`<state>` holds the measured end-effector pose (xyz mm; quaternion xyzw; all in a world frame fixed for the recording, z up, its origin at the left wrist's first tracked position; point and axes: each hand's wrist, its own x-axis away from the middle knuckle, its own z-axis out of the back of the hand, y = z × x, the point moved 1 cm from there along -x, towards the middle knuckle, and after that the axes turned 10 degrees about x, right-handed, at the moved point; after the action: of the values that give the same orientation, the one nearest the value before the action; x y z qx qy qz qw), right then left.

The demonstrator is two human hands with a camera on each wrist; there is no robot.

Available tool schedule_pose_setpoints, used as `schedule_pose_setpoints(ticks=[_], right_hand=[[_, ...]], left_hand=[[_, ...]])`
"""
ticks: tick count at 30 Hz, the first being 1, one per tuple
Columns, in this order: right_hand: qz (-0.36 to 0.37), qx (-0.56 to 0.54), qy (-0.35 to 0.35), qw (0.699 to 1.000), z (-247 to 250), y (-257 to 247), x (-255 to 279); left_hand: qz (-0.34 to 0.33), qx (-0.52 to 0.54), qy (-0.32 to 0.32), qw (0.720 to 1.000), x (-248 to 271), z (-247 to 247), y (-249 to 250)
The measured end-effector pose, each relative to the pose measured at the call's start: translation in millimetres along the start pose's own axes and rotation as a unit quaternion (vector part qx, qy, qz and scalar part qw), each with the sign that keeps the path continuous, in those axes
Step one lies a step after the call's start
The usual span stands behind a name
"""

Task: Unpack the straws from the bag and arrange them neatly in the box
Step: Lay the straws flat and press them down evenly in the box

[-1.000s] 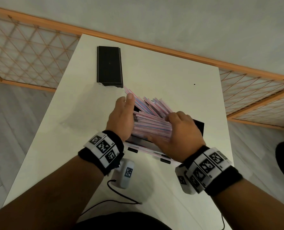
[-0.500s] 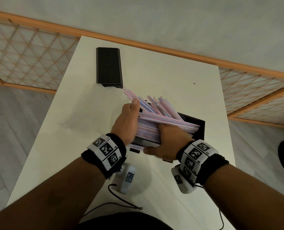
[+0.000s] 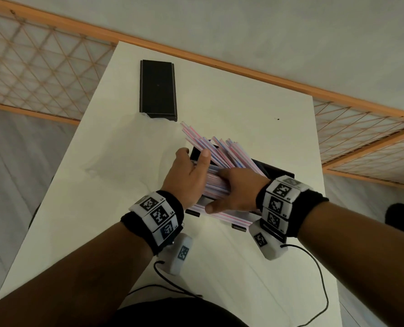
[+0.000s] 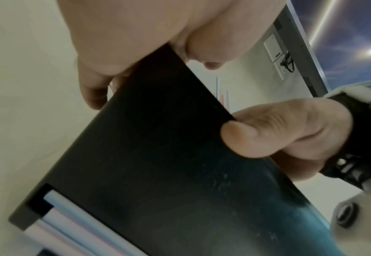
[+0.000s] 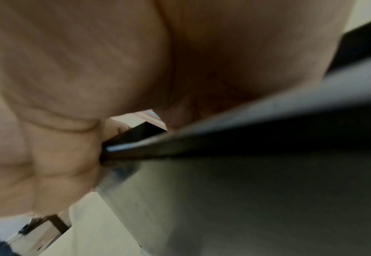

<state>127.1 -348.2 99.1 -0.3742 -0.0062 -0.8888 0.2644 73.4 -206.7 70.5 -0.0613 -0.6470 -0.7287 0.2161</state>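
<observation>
Head view: left hand (image 3: 188, 176) and right hand (image 3: 236, 192) grip straws (image 3: 216, 185) — over box (image 3: 275, 171).

Pink-and-blue striped straws (image 3: 220, 152) fill the black box (image 3: 276, 169) on the white table, piled above its rim. Some lie flat along it; others fan out slanted past its far end, a few beneath its near edge.
</observation>
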Motion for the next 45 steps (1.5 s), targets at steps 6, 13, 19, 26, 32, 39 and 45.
schedule_pose_setpoints(ticks=[6,13,19,26,32,39,45], right_hand=[[0.021,0.011,0.296,0.955,-13.3,21.3,46.5],[-0.012,0.029,0.384,0.923,-55.9,6.1,70.2],[-0.077,0.048,0.119,0.989,-108.7,-5.5,65.9],[-0.308,-0.146,0.034,0.939,-153.3,45.4,57.9],[-0.354,-0.296,0.100,0.882,-147.3,45.5,56.3],[-0.338,-0.398,0.141,0.841,-160.9,42.4,49.6],[-0.344,-0.437,0.192,0.808,-173.1,44.7,48.0]], left_hand=[[0.005,0.003,0.001,1.000,-2.3,11.2,-4.2],[0.002,-0.080,0.039,0.996,-4.3,7.6,3.0],[0.077,0.072,0.089,0.990,7.3,13.7,-12.3],[0.252,0.150,0.139,0.946,13.1,11.2,-66.6],[0.268,0.103,0.122,0.950,-0.4,-2.0,-119.5],[0.246,0.084,0.117,0.959,-0.8,-3.1,-130.5],[0.260,0.117,0.114,0.952,15.6,-2.6,-108.0]])
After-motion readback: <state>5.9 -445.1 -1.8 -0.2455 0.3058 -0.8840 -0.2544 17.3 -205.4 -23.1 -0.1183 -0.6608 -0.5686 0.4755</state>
